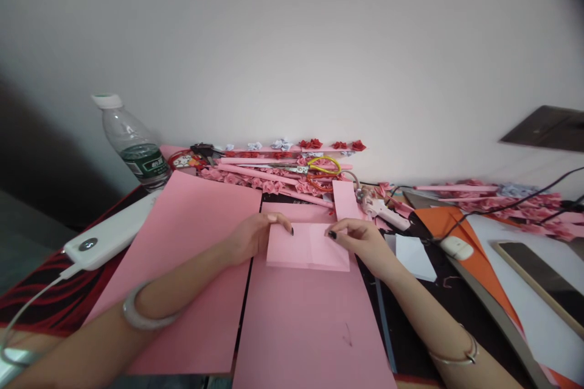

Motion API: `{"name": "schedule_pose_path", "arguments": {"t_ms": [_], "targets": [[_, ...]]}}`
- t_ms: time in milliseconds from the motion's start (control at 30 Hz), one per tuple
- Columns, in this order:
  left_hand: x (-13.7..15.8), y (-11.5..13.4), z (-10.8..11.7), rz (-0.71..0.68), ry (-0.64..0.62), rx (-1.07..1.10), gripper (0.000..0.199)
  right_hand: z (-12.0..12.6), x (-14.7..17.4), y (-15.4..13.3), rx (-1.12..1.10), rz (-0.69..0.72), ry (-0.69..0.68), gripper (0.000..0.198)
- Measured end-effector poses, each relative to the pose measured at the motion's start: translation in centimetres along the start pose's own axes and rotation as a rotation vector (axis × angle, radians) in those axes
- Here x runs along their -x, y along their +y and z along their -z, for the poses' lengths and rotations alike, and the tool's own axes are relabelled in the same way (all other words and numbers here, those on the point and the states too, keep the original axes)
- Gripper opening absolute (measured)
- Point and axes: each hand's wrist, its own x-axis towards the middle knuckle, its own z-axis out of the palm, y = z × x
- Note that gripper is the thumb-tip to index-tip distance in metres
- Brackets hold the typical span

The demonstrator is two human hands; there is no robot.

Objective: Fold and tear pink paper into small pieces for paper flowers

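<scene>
A small sheet of pink paper [292, 247] with a crease down its middle is held up between my two hands. My left hand [255, 236] pinches its upper left edge, thumb in front. On the upper right edge, my right hand [358, 240] pinches with thumb and fingers. Below the small sheet lies a large pink sheet [310, 322], and another large pink sheet [191, 267] is under my left forearm. Just behind my right hand stands a narrow pink paper strip [345, 199].
Scissors with yellow handles [325, 165] lie among pink paper flowers [269, 186] by the wall. A pink glue gun [385, 211] is at right of centre. Left are a water bottle [141, 155] and a white power bank [109, 234]; right, a phone [542, 279] and white paper pieces [414, 256].
</scene>
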Motion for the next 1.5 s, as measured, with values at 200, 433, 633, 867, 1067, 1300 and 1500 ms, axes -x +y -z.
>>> {"name": "schedule_pose_path", "arguments": {"t_ms": [200,433,633,867,1067,1300,1500], "targets": [[-0.3,-0.4,0.2,-0.169,0.063,-0.723,0.032,-0.7,0.0,0.1,0.281,0.093,0.04,0.024],[-0.4,-0.5,0.5,-0.279,-0.012,-1.03,0.045,-0.9,0.3,0.9,0.536,0.104,0.067,0.04],[-0.8,-0.9,0.7,-0.316,-0.118,-1.108,0.04,-1.3,0.4,1.1,0.641,0.197,0.081,0.039],[-0.9,-1.5,0.8,-0.346,-0.156,-1.149,0.038,-0.9,0.6,0.4,0.815,0.146,0.257,0.033],[-0.9,-1.5,0.9,-0.353,-0.144,-1.135,0.036,-0.6,0.7,-0.6,0.819,-0.254,0.173,0.032],[-0.9,-1.6,0.9,-0.346,-0.136,-1.124,0.036,-0.3,0.6,0.4,0.547,-0.438,0.083,0.032],[-0.8,-1.4,0.7,-0.347,-0.128,-1.128,0.036,-0.3,0.7,1.3,0.422,-0.46,-0.057,0.028]]}}
